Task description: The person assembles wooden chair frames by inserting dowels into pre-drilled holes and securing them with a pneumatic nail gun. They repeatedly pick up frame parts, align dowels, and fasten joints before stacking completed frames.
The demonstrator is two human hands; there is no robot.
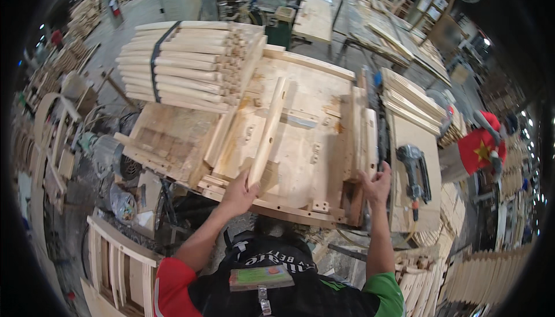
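My left hand (239, 194) is closed round the near end of a pale wooden rail (269, 126) with holes along it. That rail slants up and away over the wooden work board (306, 172). At the board's right side, my right hand (377, 185) grips the near end of a second pale rail (370, 137), thumb on its left and fingers on its right. This rail stands next to wooden strips along the right edge. A small block with holes (320, 206) sits at the board's front edge.
A strapped stack of turned wooden legs (179, 65) lies at the left. To the right, a nail gun (413, 172) rests on a side panel near stacked slats (410, 100). A wooden frame (121, 259) stands at the lower left. Another person in red (480, 146) is at the right.
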